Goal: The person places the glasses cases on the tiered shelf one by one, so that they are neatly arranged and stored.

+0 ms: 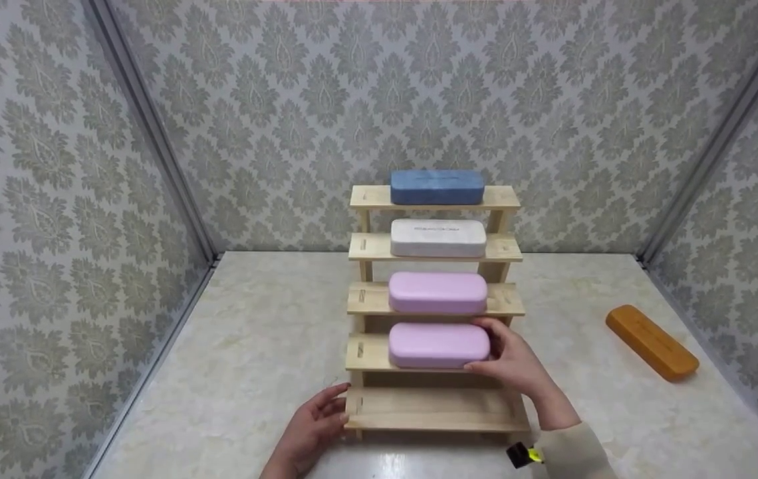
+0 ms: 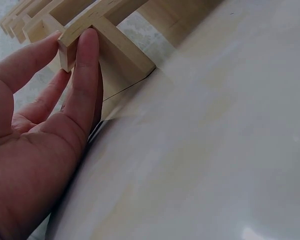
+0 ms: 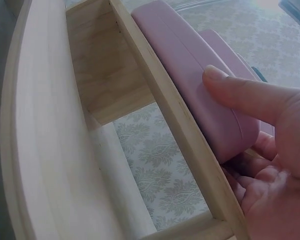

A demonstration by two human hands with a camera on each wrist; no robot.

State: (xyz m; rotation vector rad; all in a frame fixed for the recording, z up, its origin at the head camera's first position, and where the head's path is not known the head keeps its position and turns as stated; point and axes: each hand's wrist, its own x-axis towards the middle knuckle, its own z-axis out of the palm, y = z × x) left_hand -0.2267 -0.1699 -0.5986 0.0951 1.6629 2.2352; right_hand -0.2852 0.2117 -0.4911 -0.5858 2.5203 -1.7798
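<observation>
A stepped wooden display rack [image 1: 432, 407] stands in the middle of the table. My right hand [image 1: 518, 366] grips the right end of a pink glasses case [image 1: 439, 346] on the second step from the bottom. In the right wrist view the thumb lies on the front of this pink case [image 3: 190, 75], with the fingers partly hidden behind its end. My left hand [image 1: 311, 426] holds the left end of the lowest step; in the left wrist view the fingers [image 2: 85, 75] pinch the wooden corner. Another pink case [image 1: 437, 293] sits one step higher.
Above on the rack are a white case [image 1: 438, 238] and, on the top step, a blue case [image 1: 437, 187]. An orange case [image 1: 651, 342] lies slantwise on the table [image 1: 252, 332] at the right. Patterned walls [image 1: 419, 100] enclose the back and sides.
</observation>
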